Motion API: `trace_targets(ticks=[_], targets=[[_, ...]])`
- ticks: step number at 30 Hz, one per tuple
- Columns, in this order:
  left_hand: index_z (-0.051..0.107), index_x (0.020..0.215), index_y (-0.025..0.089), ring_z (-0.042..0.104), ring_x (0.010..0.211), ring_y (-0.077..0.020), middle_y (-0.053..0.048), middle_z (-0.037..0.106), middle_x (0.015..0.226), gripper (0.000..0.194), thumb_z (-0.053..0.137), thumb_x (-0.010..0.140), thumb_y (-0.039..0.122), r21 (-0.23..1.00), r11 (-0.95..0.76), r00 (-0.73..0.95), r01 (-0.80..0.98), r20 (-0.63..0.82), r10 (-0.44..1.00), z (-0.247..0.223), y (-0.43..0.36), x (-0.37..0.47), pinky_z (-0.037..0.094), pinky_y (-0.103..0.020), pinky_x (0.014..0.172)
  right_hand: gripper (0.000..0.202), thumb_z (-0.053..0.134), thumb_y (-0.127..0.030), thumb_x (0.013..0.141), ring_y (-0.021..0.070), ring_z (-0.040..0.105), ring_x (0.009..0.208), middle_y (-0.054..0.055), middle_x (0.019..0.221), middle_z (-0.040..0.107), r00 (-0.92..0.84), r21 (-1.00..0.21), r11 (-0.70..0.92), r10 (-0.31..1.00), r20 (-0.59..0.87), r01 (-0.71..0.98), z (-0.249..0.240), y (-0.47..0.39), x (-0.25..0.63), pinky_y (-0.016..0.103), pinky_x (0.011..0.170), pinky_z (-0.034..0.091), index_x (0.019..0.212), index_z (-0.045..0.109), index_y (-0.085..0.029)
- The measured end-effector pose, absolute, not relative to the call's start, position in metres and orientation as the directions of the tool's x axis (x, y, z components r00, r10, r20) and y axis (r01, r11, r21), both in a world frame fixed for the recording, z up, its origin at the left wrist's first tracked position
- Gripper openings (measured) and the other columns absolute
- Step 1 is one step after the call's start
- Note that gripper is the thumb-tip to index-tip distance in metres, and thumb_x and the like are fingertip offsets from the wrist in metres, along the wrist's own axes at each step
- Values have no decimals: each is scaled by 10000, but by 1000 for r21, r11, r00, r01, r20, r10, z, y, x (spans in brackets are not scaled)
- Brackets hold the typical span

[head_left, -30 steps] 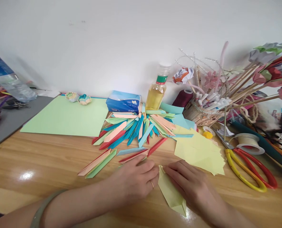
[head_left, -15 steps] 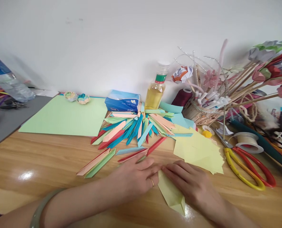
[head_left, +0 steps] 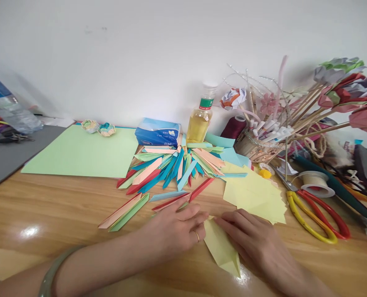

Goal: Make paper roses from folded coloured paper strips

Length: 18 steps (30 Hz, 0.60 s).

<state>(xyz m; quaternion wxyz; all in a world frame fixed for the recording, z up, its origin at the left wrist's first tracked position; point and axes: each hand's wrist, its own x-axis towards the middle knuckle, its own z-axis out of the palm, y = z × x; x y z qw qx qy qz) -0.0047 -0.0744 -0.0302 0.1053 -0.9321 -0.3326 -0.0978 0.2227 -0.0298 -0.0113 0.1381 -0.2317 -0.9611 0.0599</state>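
Observation:
A partly folded sheet of pale yellow paper (head_left: 222,247) lies on the wooden table between my hands, with a creased flap at its near end. My left hand (head_left: 183,225), wearing a ring, has curled fingers at the paper's upper left edge. On the upper right edge, the bent fingers of my right hand (head_left: 253,235) press the sheet, and its thumb is hidden. Just beyond my left hand are folded red and pink paper strips (head_left: 171,202). More yellow sheets (head_left: 257,194) lie past my right hand.
Folded coloured strips (head_left: 171,167) fan out before a tissue pack (head_left: 158,132) and an oil bottle (head_left: 198,119). Scissors (head_left: 315,216) and a spool (head_left: 316,183) lie at right, near a holder (head_left: 254,144) of paper flowers. A green sheet (head_left: 81,154) lies at left.
The fingertips of my two hands have drawn slightly apart at the paper's top, baring its upper tip. The whole view has shifted slightly.

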Motion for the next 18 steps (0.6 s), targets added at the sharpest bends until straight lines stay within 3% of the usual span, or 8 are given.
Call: trace_targets(ticks=[4,7,10,15,18], targets=[[558,1011,162,478,1126,-213,-37,560,1244,191,447,857,145,-138,-754,756,642,279,593,-32,-74,-5,333,-419,979,248,351,-126,899,179,577,748,81,880,627,-842,-200,878,475,257,434,-16,-30,223,294,604,494,967,589,-151],[561,996,163,477,1126,-214,-40,565,1236,176,449,861,160,-154,-754,760,639,280,587,-32,-74,-5,319,-424,987,268,356,-87,877,184,579,823,102,941,619,-819,-189,869,495,290,458,-18,-29,224,294,646,505,1056,550,-133],[562,1004,162,484,1118,-216,-46,572,1224,176,474,851,172,-173,-750,762,638,281,584,-32,-74,-4,320,-427,984,301,351,-114,886,199,573,854,103,963,619,-859,-137,886,464,217,444,-14,-28,221,312,648,512,1119,539,-144],[566,1019,159,486,1115,-219,-46,561,1238,193,480,847,175,-189,-745,764,640,266,588,-32,-76,-5,342,-428,973,267,351,-170,909,202,576,807,81,926,629,-895,-110,902,428,124,417,0,-24,224,340,656,510,1020,594,-173],[576,1005,153,497,1100,-217,-49,575,1215,188,476,846,149,-203,-732,753,651,298,587,-32,-76,-5,360,-423,963,285,337,-161,906,193,589,769,77,908,630,-876,-146,886,460,147,441,6,-26,236,316,616,500,944,616,-201]])
